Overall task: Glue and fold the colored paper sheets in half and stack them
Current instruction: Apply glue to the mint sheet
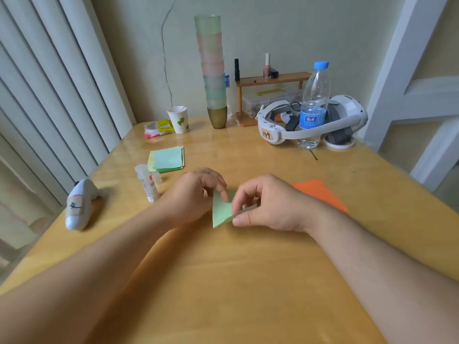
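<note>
**Both hands pinch a green sheet at table centre**

Left hand [196,192] pinches the upper edge of the light green sheet [221,209] with curled fingers; farther left on the wooden table [236,269] lie a white controller [79,204] and an upright glue stick [147,182], its cap beside it. Behind them sits the stack of green papers [167,158]. Right hand [263,204] grips the sheet's near right corner between thumb and fingers, lifting it partly off the table. Just right of that wrist lies an orange sheet [320,193], flat.
</note>
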